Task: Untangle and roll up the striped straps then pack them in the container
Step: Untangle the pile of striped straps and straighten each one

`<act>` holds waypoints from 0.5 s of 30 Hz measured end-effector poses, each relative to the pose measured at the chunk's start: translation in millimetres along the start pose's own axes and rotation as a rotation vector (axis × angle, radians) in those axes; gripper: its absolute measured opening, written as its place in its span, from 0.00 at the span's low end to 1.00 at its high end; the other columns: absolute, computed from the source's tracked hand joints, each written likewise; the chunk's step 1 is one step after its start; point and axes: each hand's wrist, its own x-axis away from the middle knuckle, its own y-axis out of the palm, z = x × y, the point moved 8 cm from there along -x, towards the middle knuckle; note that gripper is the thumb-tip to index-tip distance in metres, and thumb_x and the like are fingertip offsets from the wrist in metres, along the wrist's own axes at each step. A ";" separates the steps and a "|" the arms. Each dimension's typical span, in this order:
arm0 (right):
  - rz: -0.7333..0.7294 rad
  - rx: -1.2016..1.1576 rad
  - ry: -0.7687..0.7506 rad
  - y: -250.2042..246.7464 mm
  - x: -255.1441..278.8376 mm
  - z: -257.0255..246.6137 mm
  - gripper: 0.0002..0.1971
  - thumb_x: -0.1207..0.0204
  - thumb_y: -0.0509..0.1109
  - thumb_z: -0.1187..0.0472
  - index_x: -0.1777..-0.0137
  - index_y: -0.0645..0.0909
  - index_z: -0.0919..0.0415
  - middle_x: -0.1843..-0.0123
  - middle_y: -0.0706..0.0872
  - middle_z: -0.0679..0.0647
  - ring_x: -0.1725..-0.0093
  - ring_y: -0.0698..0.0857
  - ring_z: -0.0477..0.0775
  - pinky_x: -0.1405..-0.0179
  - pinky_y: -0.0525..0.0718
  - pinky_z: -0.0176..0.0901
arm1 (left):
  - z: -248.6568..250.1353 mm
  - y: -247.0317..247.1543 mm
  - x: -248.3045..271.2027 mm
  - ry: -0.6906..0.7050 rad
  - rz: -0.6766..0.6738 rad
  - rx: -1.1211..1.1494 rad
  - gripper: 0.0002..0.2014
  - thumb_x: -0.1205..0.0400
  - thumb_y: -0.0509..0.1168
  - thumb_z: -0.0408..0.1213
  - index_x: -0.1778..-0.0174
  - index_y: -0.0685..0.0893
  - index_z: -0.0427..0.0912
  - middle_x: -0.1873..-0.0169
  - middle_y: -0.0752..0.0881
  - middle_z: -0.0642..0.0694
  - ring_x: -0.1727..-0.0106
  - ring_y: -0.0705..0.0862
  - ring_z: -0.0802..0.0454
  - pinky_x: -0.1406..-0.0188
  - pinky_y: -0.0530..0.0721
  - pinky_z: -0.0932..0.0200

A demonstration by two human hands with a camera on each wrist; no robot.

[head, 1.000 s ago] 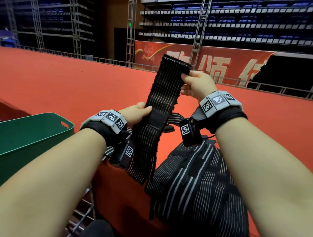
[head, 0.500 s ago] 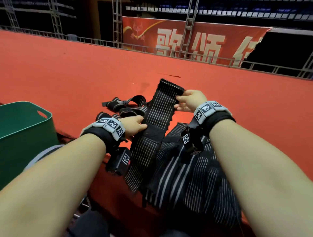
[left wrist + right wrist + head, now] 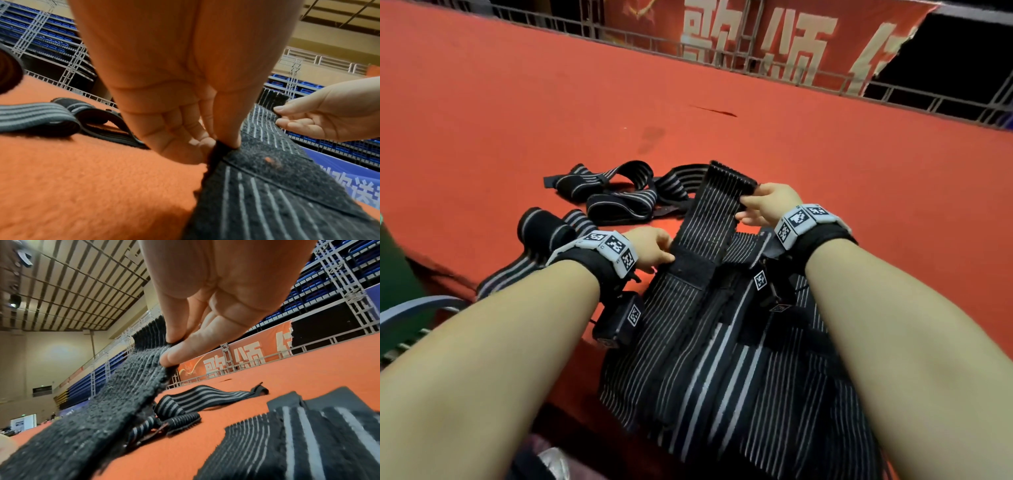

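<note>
A wide black strap with thin white stripes stretches between my hands just above the red carpet. My left hand pinches its left edge at the plain black patch. My right hand pinches the right edge near the far end. The strap's near part runs down over a heap of more striped straps at the carpet's front edge. A rolled strap lies left of my left wrist. The green container shows only as a sliver at the far left.
Several loose, tangled striped straps lie on the red carpet beyond my hands. A metal railing and a red banner stand at the back. The carpeted surface drops off at the near edge, under my forearms.
Both hands lowered the strap from upright in the air to nearly flat over the carpet. The view tilted down, so the green container slid almost out of sight.
</note>
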 end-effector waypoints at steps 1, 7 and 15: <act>0.005 0.005 0.017 0.8 -5.9 6.5 0.09 0.20 0.63 0.73 0.43 0.72 0.66 0.63 0.80 0.58 0.76 0.85 0.49 0.74 0.85 0.37 | -3.4 1.9 -6.2 -0.014 -0.008 -0.018 0.04 0.18 0.64 0.31 0.59 0.77 0.42 0.59 0.82 0.42 0.57 0.82 0.46 0.63 0.87 0.56; 0.009 0.020 0.185 7.9 -37.9 50.3 0.21 0.20 0.64 0.72 0.27 0.68 0.69 0.47 0.83 0.65 0.75 0.87 0.50 0.80 0.84 0.36 | -19.5 15.5 -33.5 -0.084 -0.036 -0.130 0.08 0.21 0.68 0.36 0.64 0.77 0.44 0.66 0.81 0.44 0.62 0.80 0.45 0.59 0.84 0.53; -0.035 0.065 0.274 13.7 -61.0 82.7 0.20 0.18 0.60 0.70 0.27 0.68 0.71 0.32 0.78 0.66 0.36 0.83 0.59 0.71 0.85 0.31 | -11.7 21.6 -44.9 -0.079 -0.057 -0.274 0.05 0.20 0.67 0.37 0.55 0.77 0.43 0.72 0.77 0.49 0.66 0.76 0.49 0.88 0.68 0.71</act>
